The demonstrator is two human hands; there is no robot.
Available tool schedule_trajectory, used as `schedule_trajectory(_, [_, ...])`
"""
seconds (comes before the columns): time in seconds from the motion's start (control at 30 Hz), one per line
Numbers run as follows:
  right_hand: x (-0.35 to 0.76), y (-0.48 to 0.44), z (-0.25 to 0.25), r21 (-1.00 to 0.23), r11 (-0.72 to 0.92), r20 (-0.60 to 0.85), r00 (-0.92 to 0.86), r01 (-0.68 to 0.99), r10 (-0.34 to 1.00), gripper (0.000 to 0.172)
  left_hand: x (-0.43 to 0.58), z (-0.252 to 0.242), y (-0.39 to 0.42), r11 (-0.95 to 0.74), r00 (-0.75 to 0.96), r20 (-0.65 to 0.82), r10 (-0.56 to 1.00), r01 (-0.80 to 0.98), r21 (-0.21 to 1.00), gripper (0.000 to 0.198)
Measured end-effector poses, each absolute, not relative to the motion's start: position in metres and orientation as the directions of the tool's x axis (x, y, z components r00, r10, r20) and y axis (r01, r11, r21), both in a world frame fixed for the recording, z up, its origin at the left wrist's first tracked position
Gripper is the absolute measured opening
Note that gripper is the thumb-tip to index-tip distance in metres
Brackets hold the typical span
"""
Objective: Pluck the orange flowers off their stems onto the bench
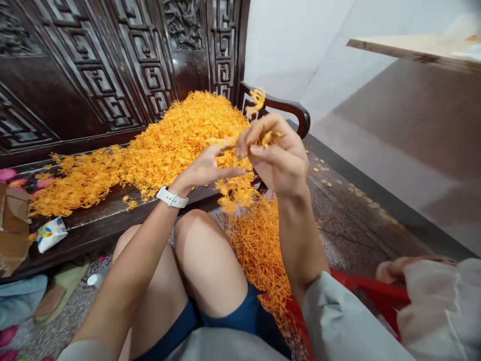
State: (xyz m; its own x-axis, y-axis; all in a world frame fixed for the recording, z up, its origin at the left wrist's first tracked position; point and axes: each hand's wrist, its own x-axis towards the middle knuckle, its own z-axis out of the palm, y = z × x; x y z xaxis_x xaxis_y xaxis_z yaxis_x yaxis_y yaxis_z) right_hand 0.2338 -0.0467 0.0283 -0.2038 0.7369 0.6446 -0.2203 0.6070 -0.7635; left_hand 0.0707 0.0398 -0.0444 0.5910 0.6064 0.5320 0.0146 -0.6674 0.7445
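Observation:
My left hand, with a white watch on the wrist, reaches toward the right hand, its thumb and forefinger spread apart. Its other fingers are mostly hidden. Just below its thumb a loose cluster of yellow curly pieces looks slightly blurred; what holds it, if anything, I cannot make out. My right hand is raised and closed, pinching a yellow curly piece that sticks up above its fingers. More yellow shows inside that hand. Behind both hands rises a big pile of similar yellow pieces on the dark wooden bench.
Thin orange strands are heaped beside my right knee, near a red plastic edge. A cardboard box and white packet lie at left. An armrest and board stand right. Another person's sleeve shows at lower right.

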Motion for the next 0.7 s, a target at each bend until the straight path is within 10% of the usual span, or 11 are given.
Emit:
schedule_trajectory(0.17, [0.185, -0.003, 0.064, -0.774, 0.554, 0.629, -0.273, -0.308, 0.727, 0.027, 0.041, -0.043, 0.071, -0.605, 0.300, 0.589, 0.751, -0.045, 0.795, 0.047])
schedule_trajectory(0.37, [0.126, 0.058, 0.055, -0.809, 0.588, 0.578, -0.203, -0.009, 0.791, 0.041, -0.068, -0.042, 0.110, -0.514, -0.249, 0.655, 0.713, 0.450, 0.731, 0.032])
schedule_trajectory(0.57, [0.078, 0.115, 0.003, -0.513, 0.634, 0.601, -0.285, 0.579, 0.747, 0.031, -0.165, -0.077, 0.113, -0.260, -0.329, 0.640, 0.694, 0.715, 0.649, 0.037])
schedule_trajectory(0.7, [0.059, 0.113, -0.029, -0.438, 0.635, 0.557, -0.362, 0.637, 0.747, 0.018, -0.207, -0.090, 0.110, -0.089, -0.308, 0.576, 0.757, 0.825, 0.558, 0.038])
